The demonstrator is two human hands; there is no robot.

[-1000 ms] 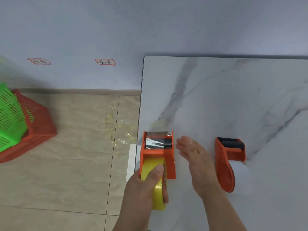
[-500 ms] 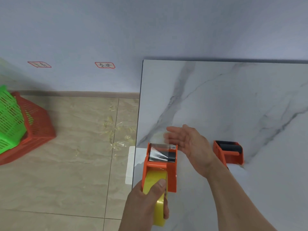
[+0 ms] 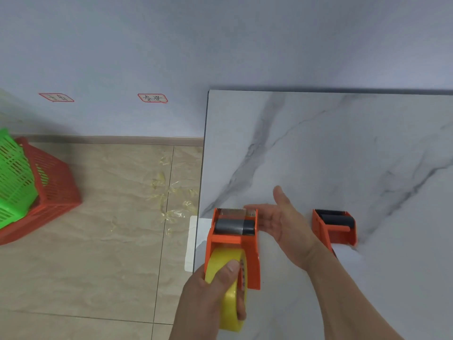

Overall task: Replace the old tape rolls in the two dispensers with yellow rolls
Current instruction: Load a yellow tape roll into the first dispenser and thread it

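Note:
An orange tape dispenser [image 3: 234,241] holds a yellow roll [image 3: 226,273] and sits over the table's left edge. My left hand [image 3: 210,298] grips the roll and dispenser from behind, thumb on top of the yellow tape. My right hand [image 3: 284,222] is flat and spread just right of the dispenser's toothed cutter, fingers reaching toward its front end, holding nothing. A second orange dispenser [image 3: 335,227] lies on the marble table [image 3: 343,155] to the right, partly hidden by my right wrist; a white roll shows in it.
Left of the table is tiled floor with scraps of used tape [image 3: 169,192]. A green basket [image 3: 14,180] sits inside a red basket [image 3: 54,190] at the far left. A wall with two labels stands behind.
The dispenser in my left hand has shifted nearer and slightly right. My right hand rose from the table, turned on edge, and moved to the dispenser's cutter end.

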